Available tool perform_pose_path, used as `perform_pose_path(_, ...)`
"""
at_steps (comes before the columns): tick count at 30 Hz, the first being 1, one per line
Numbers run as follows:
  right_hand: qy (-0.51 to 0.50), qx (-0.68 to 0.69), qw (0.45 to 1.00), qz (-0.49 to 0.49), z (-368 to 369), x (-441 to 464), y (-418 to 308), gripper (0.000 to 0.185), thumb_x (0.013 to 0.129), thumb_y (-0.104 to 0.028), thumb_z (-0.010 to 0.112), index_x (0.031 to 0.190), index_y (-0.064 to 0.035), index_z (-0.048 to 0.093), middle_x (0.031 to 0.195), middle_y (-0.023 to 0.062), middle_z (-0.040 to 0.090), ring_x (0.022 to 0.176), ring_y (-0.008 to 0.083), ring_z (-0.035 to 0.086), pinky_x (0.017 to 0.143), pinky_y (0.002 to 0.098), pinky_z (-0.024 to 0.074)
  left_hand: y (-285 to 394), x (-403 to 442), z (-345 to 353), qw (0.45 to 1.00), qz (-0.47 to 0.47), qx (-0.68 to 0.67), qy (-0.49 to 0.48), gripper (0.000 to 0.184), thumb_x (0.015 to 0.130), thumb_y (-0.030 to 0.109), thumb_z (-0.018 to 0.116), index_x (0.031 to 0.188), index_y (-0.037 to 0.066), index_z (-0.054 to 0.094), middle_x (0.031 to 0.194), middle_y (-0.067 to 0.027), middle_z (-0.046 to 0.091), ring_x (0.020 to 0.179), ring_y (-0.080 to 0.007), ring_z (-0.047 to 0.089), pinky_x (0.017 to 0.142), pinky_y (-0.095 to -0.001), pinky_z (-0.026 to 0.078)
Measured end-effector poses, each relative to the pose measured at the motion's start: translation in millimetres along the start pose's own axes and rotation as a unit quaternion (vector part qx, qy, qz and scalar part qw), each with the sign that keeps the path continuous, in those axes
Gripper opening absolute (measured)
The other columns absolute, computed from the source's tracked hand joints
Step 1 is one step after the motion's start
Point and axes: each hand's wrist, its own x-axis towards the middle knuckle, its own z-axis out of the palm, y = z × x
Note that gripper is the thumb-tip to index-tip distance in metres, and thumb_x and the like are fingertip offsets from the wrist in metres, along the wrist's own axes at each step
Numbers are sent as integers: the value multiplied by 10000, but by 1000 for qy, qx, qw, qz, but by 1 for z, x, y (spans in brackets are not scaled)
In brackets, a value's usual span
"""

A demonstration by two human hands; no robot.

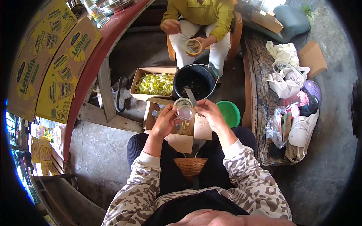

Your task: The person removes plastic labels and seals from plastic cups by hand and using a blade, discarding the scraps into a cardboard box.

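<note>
My left hand (163,122) is closed around a clear plastic cup (184,110), its round opening or base turned up toward me. In my right hand (210,114) is a knife (190,97) with a flat grey blade pointing up and away, close beside the cup's rim. Whether the blade touches the cup I cannot tell. Below both hands, an open cardboard box (180,142) holds a few clear cups and yellowish scraps. Just beyond the cup stands a black bucket (215,89) with dark contents.
A box of yellow strips (154,83) sits left of the bucket, a green basin (228,113) to its right. Opposite me, a seated person in a yellow top (196,15) holds another cup (193,47). Lemon drink cartons (56,71) stand left; bags (288,81) lie right.
</note>
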Motion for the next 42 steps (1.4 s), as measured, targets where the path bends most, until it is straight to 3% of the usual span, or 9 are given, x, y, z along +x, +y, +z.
perform_pose_path(10, -74, -53, 996, 10, 3, -2, 1, 228, 857, -87, 735, 1048, -9, 638, 906, 5, 663, 800, 70, 592, 735, 216, 461, -4, 6, -9, 989, -7, 138, 47, 224, 1032, 240, 475, 1055, 51, 591, 968, -31, 618, 828, -112, 619, 714, -268, 532)
perform_pose_path(16, 10, -210, 976, -47, 6, -1, 6, 183, 831, -18, 716, 1002, -7, 653, 904, 45, 663, 779, 126, 610, 715, 284, 490, -17, 14, -23, 994, 52, 94, 29, 311, 1030, 303, 511, 1125, 18, 593, 988, -65, 658, 892, -131, 647, 748, -277, 544)
perform_pose_path(18, 74, -360, 916, -162, 8, -4, 10, 175, 806, -7, 706, 971, -44, 665, 883, 69, 652, 762, 187, 630, 699, 312, 501, -15, 14, -22, 995, 67, -15, 76, 296, 1045, 246, 461, 1172, -1, 565, 1075, -103, 654, 974, -187, 656, 808, -311, 568)
perform_pose_path(19, 72, -360, 916, -162, 10, -5, 13, 175, 806, -7, 706, 971, -44, 665, 883, 69, 652, 762, 187, 630, 699, 312, 501, -17, 16, -22, 990, 101, -7, 102, 286, 1054, 174, 389, 1215, -22, 521, 1199, -146, 612, 1070, -249, 640, 904, -377, 573)
perform_pose_path(24, 104, -410, 851, -312, 26, -11, 23, 184, 774, 29, 676, 929, -72, 668, 825, 80, 602, 800, 269, 627, 688, 377, 508, -19, 17, -23, 974, 139, -89, 158, 285, 1052, 106, 322, 1239, -36, 484, 1289, -190, 545, 1107, -289, 621, 928, -433, 581)
perform_pose_path(25, 110, -443, 826, -331, 29, -12, 22, 130, 799, 20, 704, 910, -45, 683, 816, 78, 600, 766, 240, 637, 608, 358, 500, -21, 19, -26, 970, 134, -103, 176, 275, 1056, 117, 326, 1213, -38, 490, 1277, -191, 549, 1087, -280, 627, 928, -434, 580)
perform_pose_path(30, 114, -475, 806, -334, 30, -15, 19, 140, 776, 17, 690, 892, -60, 686, 802, 80, 583, 779, 270, 612, 665, 384, 497, -25, 23, -30, 962, 134, -162, 173, 268, 1066, 162, 344, 1147, -30, 512, 1225, -180, 569, 997, -246, 648, 936, -423, 574)
perform_pose_path(32, 117, -473, 804, -342, 29, -14, 17, 167, 756, 30, 675, 888, -72, 683, 794, 82, 571, 781, 283, 599, 678, 404, 496, -22, 20, -26, 974, 99, -140, 145, 308, 1057, 289, 437, 1004, 26, 588, 916, -97, 649, 859, -232, 664, 856, -450, 591)
perform_pose_path(42, 159, -471, 801, -334, 20, -6, 15, 136, 772, 17, 684, 885, -57, 676, 776, 88, 571, 766, 283, 603, 663, 402, 486, -21, 10, -15, 989, 53, -109, 85, 172, 1002, 220, 568, 1032, 57, 612, 1005, -79, 691, 927, -239, 695, 856, -337, 604)
